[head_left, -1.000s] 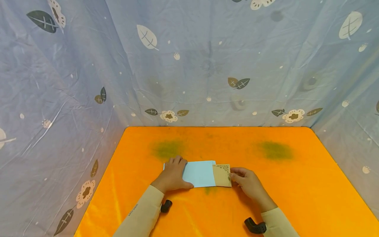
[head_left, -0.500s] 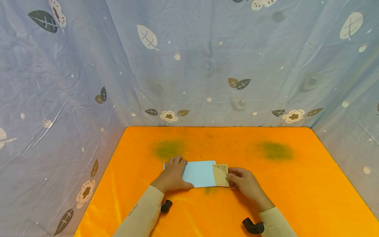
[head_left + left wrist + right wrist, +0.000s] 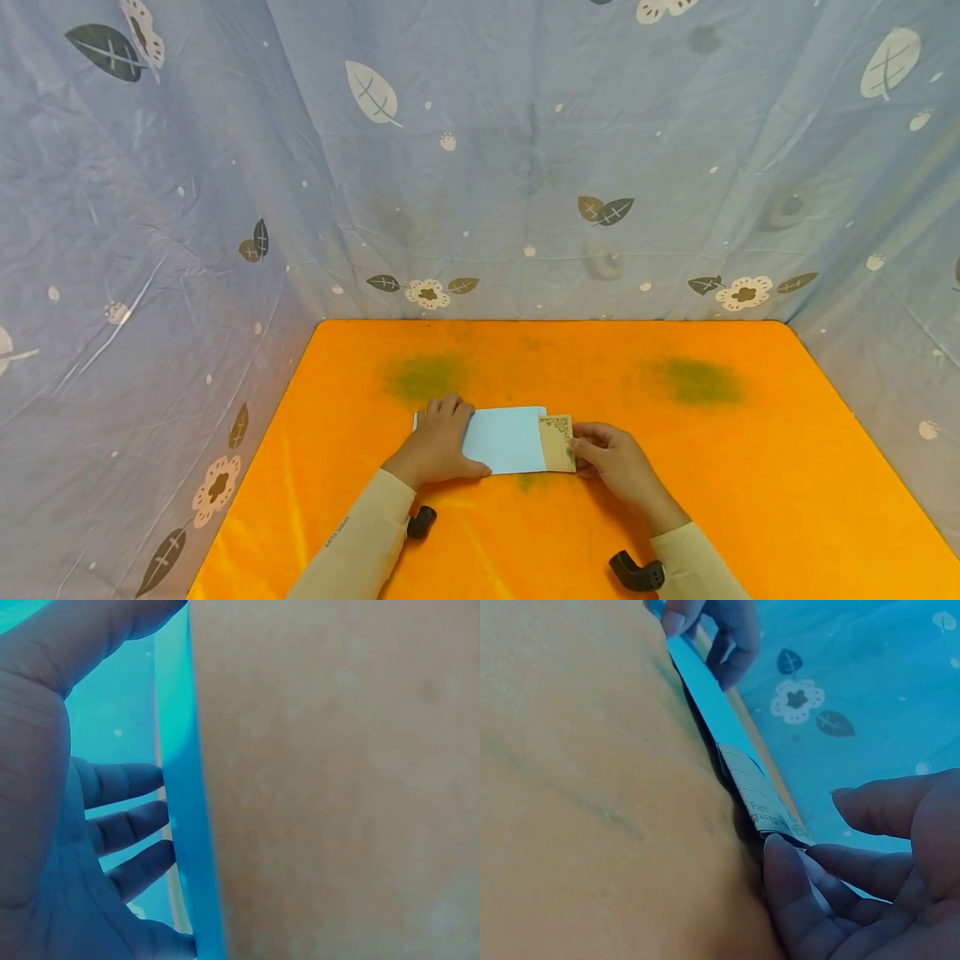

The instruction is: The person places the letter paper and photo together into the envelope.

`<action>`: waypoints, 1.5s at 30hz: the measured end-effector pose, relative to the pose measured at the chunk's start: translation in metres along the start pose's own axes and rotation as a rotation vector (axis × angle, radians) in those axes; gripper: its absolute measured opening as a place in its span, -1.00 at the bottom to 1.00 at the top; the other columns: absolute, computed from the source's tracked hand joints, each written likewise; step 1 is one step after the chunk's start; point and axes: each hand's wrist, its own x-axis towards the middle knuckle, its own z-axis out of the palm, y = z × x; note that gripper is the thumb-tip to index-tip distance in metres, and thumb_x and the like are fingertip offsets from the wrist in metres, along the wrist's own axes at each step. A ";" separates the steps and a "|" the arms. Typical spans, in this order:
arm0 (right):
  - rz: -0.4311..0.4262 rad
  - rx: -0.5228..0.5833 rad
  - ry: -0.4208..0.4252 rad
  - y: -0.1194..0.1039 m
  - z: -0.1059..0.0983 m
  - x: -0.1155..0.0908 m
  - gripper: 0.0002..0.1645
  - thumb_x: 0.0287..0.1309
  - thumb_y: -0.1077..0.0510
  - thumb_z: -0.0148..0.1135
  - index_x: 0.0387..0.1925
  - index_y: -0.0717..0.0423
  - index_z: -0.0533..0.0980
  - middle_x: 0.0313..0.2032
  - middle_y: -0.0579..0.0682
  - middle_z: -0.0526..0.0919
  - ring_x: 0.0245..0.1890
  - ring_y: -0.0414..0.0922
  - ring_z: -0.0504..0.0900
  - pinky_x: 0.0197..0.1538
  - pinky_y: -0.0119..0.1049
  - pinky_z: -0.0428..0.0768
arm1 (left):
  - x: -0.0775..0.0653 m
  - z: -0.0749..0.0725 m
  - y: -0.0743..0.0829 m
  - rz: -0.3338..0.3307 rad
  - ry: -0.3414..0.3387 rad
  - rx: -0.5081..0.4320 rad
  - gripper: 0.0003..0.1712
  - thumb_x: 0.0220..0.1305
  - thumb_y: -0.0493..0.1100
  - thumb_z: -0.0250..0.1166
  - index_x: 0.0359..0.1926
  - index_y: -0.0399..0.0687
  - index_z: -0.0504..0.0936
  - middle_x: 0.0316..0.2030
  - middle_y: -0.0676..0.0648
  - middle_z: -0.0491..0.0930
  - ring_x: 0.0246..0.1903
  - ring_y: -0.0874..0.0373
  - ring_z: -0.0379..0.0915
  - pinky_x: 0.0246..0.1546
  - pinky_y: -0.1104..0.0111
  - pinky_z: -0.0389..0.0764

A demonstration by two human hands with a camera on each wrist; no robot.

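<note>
A light blue paper envelope (image 3: 506, 440) lies flat in the middle of the table. My left hand (image 3: 435, 442) spans its left part and holds it, thumb at the near edge and fingers at the far edge. Out of the envelope's right end sticks a tan card (image 3: 557, 443) with a dark printed pattern; the rest of it is hidden inside. My right hand (image 3: 617, 462) pinches the card's right end. In the right wrist view, dashed lines and some print show on the card (image 3: 750, 784), close by my fingers (image 3: 784, 874).
The table (image 3: 750, 467) has an orange cover with two greenish smudges towards the back. A blue-grey curtain (image 3: 480, 167) with leaves and flowers surrounds it on the back and sides. Black wrist devices (image 3: 637, 572) sit by both sleeves.
My right hand has moved a little to the left with the card, so less of the card shows outside the envelope. The left hand and the envelope have stayed in place.
</note>
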 end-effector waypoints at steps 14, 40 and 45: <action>0.003 0.020 -0.004 0.000 0.004 0.001 -0.51 0.58 0.25 0.26 0.38 0.44 0.51 -0.13 0.16 0.69 -0.20 0.10 0.74 -0.13 -0.13 0.75 | 0.000 0.001 0.000 -0.003 0.002 -0.001 0.09 0.02 0.36 0.69 0.40 -0.14 0.50 0.25 -0.17 0.39 0.14 -0.20 0.28 0.13 -0.13 0.35; -0.008 0.045 -0.021 -0.004 0.016 0.004 -0.51 0.59 0.27 0.23 0.37 0.49 0.49 -0.09 0.22 0.69 -0.20 0.10 0.73 -0.16 -0.17 0.74 | 0.000 0.000 0.000 0.005 0.002 0.005 0.08 0.03 0.37 0.68 0.39 -0.14 0.50 0.23 -0.17 0.38 0.14 -0.20 0.26 0.14 -0.18 0.35; -0.001 0.051 -0.020 -0.002 0.016 0.007 -0.52 0.59 0.26 0.25 0.37 0.45 0.51 -0.10 0.20 0.70 -0.19 0.09 0.74 -0.15 -0.19 0.74 | 0.000 0.000 -0.001 0.006 0.000 0.003 0.09 0.04 0.38 0.68 0.40 -0.13 0.49 0.25 -0.17 0.38 0.16 -0.20 0.27 0.16 -0.21 0.37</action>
